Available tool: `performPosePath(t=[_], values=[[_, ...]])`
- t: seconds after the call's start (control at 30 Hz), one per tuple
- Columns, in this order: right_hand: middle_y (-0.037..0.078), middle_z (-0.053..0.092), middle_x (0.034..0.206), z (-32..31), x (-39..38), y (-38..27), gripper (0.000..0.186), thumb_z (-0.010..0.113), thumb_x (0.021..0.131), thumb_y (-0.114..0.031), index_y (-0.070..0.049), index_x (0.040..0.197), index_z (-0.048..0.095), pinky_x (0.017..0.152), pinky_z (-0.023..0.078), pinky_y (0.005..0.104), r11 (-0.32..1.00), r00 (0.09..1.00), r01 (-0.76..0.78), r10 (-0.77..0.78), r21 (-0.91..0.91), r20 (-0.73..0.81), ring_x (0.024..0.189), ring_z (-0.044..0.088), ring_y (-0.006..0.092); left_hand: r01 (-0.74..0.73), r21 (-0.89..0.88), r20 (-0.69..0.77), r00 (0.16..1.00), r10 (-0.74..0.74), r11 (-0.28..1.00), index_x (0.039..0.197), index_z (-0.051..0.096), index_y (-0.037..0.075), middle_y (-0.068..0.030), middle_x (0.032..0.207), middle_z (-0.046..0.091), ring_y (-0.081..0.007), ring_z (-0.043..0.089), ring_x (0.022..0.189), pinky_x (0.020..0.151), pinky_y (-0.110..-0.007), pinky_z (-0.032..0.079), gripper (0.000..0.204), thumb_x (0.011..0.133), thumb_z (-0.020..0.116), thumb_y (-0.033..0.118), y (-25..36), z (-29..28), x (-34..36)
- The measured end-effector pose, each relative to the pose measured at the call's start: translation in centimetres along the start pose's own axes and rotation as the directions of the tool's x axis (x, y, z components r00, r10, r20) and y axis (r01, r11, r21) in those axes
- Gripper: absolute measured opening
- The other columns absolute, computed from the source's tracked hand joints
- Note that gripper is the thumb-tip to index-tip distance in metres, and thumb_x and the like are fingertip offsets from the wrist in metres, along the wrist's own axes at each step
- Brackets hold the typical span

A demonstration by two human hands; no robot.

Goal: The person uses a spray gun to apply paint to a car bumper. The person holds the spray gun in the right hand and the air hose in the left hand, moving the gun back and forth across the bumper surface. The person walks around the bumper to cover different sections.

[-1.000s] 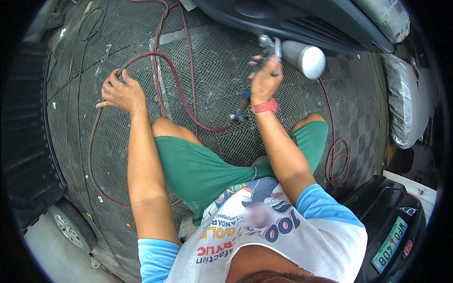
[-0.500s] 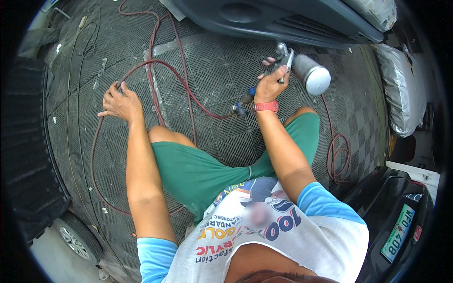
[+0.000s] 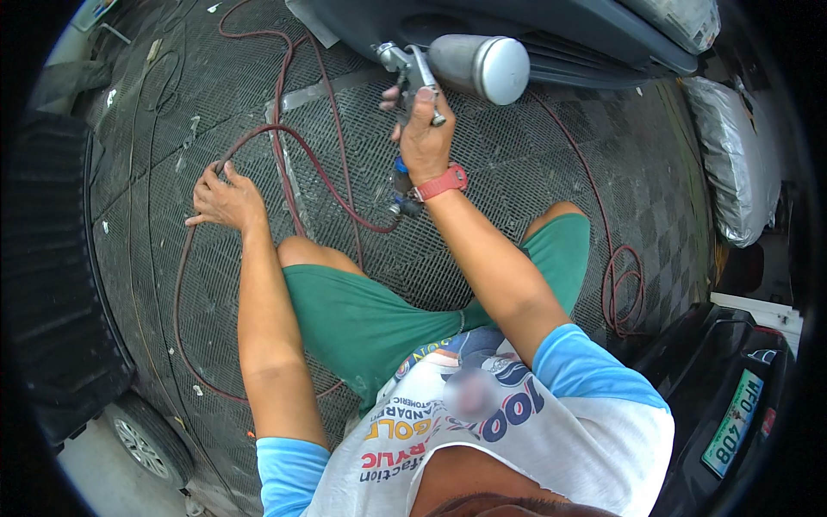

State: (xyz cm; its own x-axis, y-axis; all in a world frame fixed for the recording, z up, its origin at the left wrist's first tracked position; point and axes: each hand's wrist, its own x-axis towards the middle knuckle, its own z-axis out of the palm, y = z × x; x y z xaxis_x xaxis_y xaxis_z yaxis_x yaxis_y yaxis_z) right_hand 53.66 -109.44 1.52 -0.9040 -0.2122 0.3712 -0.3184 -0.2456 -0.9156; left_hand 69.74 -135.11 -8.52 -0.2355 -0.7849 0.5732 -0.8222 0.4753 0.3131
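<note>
My right hand (image 3: pixel 424 138) is closed around the grip of a spray gun (image 3: pixel 412 73) with a silver paint cup (image 3: pixel 482 69) on it. The gun's head points left, close to the dark car bumper (image 3: pixel 379 17) at the top. A red air hose (image 3: pixel 338 181) joins a fitting with a blue ring (image 3: pixel 401 185) under the grip. It loops left to my left hand (image 3: pixel 226 196), whose fingers are curled round the hose and hold it off the mat. A red watch (image 3: pixel 444 183) is on my right wrist.
Ribbed black matting (image 3: pixel 482 250) covers the floor. More hose lies coiled (image 3: pixel 624 289) at the right, near a black car panel with a plate (image 3: pixel 732 379). A silver-covered bundle (image 3: pixel 732 164) stands far right. At left are a dark ridged panel (image 3: pixel 52 276) and a car wheel (image 3: pixel 146 439).
My right hand has swung the spray gun left and up, nearer the bumper. The attached hose end has shifted left with it. My left hand keeps its hold on the hose, nearly still.
</note>
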Motion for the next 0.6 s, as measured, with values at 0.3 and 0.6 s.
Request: performPosePath(t=[0.3, 0.6], values=[[0.013, 0.071, 0.096, -14.3, 1.1, -4.8, 0.064, 0.033, 0.110, -0.056, 0.001, 0.124, 0.060, 0.045, 0.052, 0.0250, 0.978, 0.923, -0.002, -0.078, -0.208, -0.377, 0.075, 0.072, 0.0197, -0.077, -0.014, 0.073, 0.994, 0.078, 0.997, 0.123, 0.068, 0.020, -0.0082, 0.126, 0.063, -0.0375, 0.053, 0.128, 0.112, -0.084, 0.010, 0.034, 0.099, 0.063, 0.043, -0.7, 1.0, 0.0], [0.013, 0.072, 0.092, -13.5, 2.3, -9.0, 0.062, 0.034, 0.111, -0.052, 0.002, 0.122, 0.061, 0.044, 0.052, 0.0261, 0.957, 0.898, -0.063, -0.069, -0.282, -0.435, 0.074, 0.072, 0.0203, -0.062, -0.001, 0.088, 0.994, 0.062, 0.998, 0.123, 0.070, 0.018, -0.0098, 0.125, 0.063, -0.0372, 0.053, 0.128, 0.113, -0.084, 0.010, 0.035, 0.099, 0.063, 0.043, 0.4, 0.8, -0.3]])
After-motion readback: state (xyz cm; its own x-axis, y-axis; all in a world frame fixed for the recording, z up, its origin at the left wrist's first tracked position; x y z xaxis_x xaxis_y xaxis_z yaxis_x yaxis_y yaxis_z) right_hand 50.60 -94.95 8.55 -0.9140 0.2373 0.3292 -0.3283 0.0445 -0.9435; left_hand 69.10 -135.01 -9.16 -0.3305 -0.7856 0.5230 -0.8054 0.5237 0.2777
